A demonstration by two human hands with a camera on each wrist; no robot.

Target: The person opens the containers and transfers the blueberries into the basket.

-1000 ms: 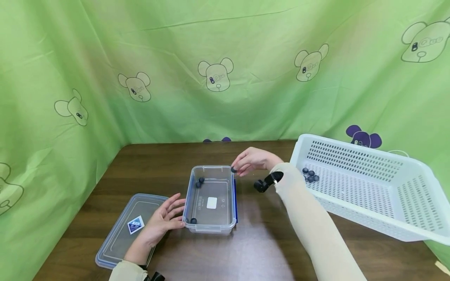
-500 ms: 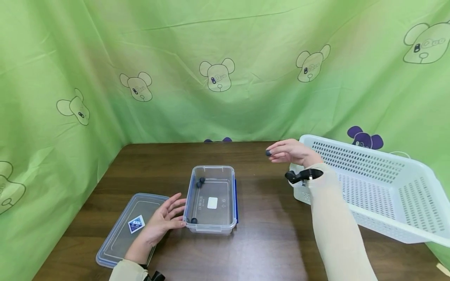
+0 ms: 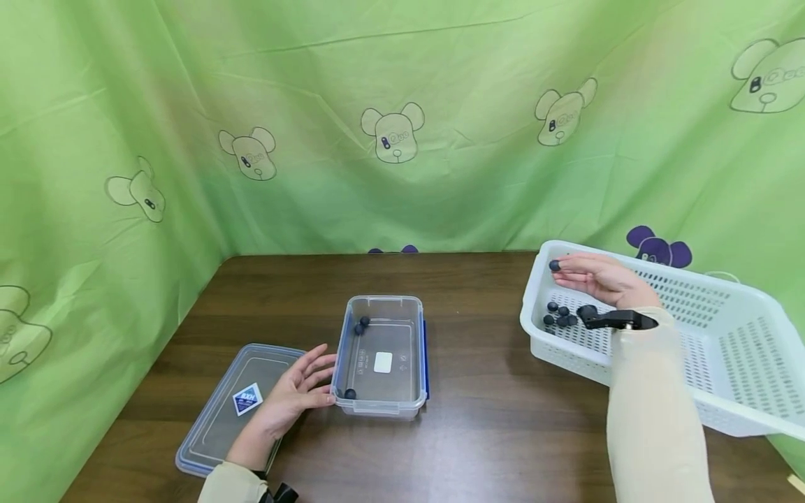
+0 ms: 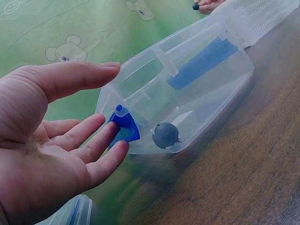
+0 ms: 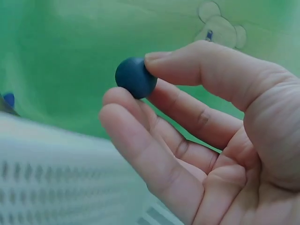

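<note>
My right hand (image 3: pixel 562 270) hovers over the left end of the white perforated basket (image 3: pixel 742 353) and pinches a small dark blue ball (image 3: pixel 554 265) between thumb and fingertips. The right wrist view shows that ball (image 5: pixel 136 77) pinched at the fingertips. Several similar balls (image 3: pixel 558 316) lie in the basket's left corner. My left hand (image 3: pixel 300 391) lies open on the table, its fingers (image 4: pixel 101 140) touching the left side of the clear plastic container (image 3: pixel 402 335). The container holds two balls (image 3: pixel 360 325) at its far end and one ball (image 3: pixel 350 394) (image 4: pixel 165 135) near my left hand.
The container's clear lid (image 3: pixel 220 419) with a blue label lies flat on the brown table (image 3: pixel 478 419), partly under my left wrist. Green cloth with bear prints closes off the back and sides. The basket's right end overhangs the table's right side.
My right hand carried the dark ball from the container's far right corner across to the basket's left end. My left hand stayed against the container.
</note>
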